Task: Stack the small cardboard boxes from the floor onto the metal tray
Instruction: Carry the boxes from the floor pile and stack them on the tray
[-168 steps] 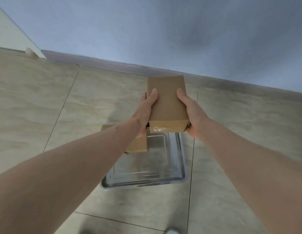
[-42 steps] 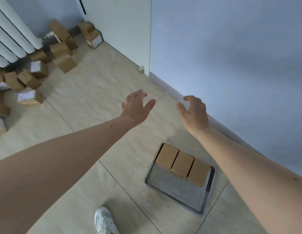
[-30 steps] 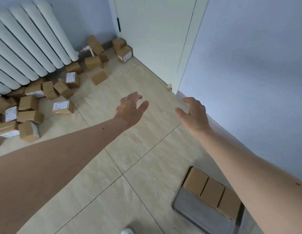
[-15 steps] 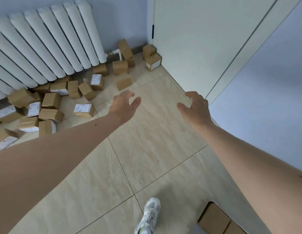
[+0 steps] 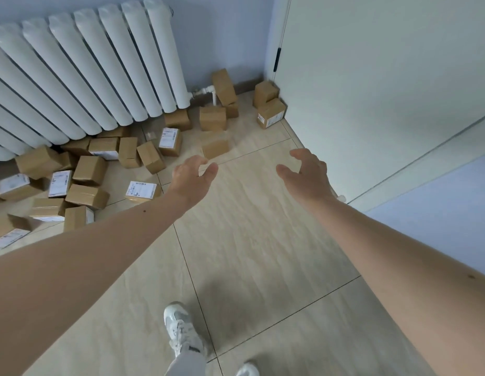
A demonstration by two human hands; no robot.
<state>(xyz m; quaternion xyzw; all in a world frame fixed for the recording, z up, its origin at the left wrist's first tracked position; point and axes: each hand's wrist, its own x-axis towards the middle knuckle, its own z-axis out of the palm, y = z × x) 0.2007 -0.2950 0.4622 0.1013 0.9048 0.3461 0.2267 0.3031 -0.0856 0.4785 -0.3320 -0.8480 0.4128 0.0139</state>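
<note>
Both arms reach out over bare tiled floor (image 5: 257, 240), the left hand (image 5: 191, 176) and right hand (image 5: 306, 176) held level and well apart, each with fingers loosely spread and lightly curved, holding nothing. The open room lies between and below them: a wide stretch of tile runs from the white shoe (image 5: 181, 331) at 6 o'clock up toward the hands. It is bounded at 1 to 3 o'clock by the white door (image 5: 371, 77) and the blue wall (image 5: 439, 213), and at 10 to 11 o'clock by the white radiator (image 5: 81, 77). The small cardboard boxes (image 5: 89, 172) lie scattered on the floor along the radiator's foot, from 9 o'clock round to the corner at 12 — the nearest one (image 5: 215, 147) sits just beyond the left fingertips, apart from them. Compared with half a second ago, the view has swung left — the metal tray and its row of boxes, then at the lower right edge, are out of frame, and the pile appears closer.
</note>
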